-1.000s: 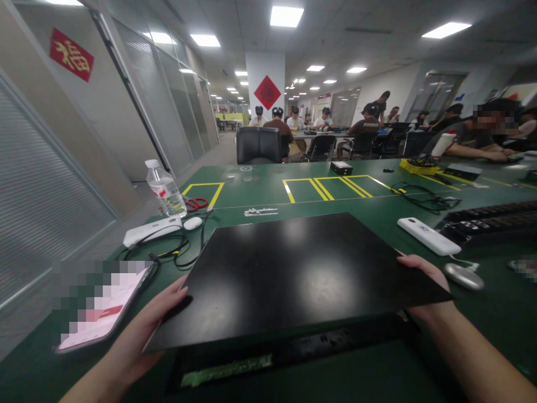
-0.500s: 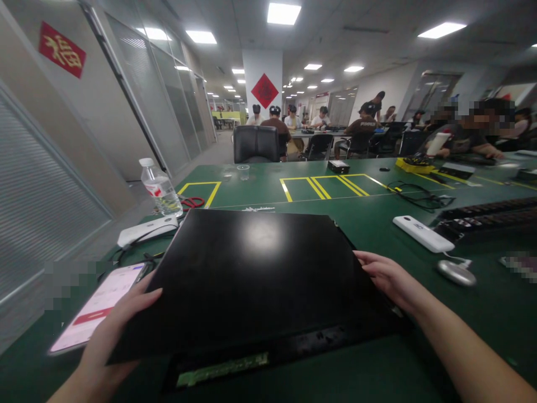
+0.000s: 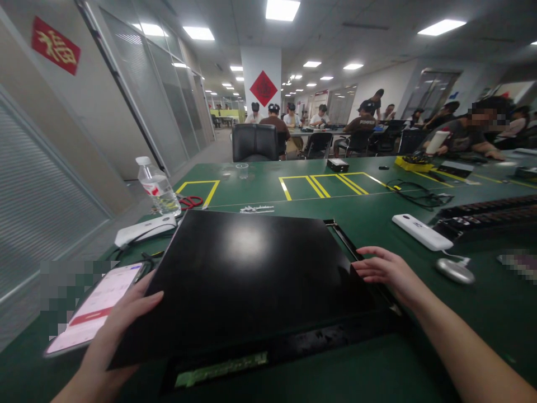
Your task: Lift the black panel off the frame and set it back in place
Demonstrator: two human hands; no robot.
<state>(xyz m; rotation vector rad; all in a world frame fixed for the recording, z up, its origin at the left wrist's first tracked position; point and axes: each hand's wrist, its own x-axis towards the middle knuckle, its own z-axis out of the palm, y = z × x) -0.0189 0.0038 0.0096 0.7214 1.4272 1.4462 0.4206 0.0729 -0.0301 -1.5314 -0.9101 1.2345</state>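
A flat black screen panel (image 3: 247,280) is tilted in front of me, a bright ceiling reflection on its glossy face. My left hand (image 3: 121,319) grips its left edge, thumb on top and the other fingers hidden beneath. By the right edge is my right hand (image 3: 388,271), its fingers stretched out and apart; the tips reach the panel's edge, but I cannot tell how firmly they touch. Under the panel lies a dark frame (image 3: 348,240), its right rail showing. A green circuit strip (image 3: 222,369) shows below the panel's near edge.
A lit phone (image 3: 96,308), a white device (image 3: 145,229) with a cable, a water bottle (image 3: 155,187) and red-handled scissors (image 3: 191,202) are at left. To the right lie a white power bank (image 3: 422,232) and a silver mouse-shaped object (image 3: 455,271). People sit at tables beyond.
The panel has shifted slightly left, uncovering more of the frame's right rail. My right hand's fingers have spread and loosened at the edge. My left hand keeps its grip.
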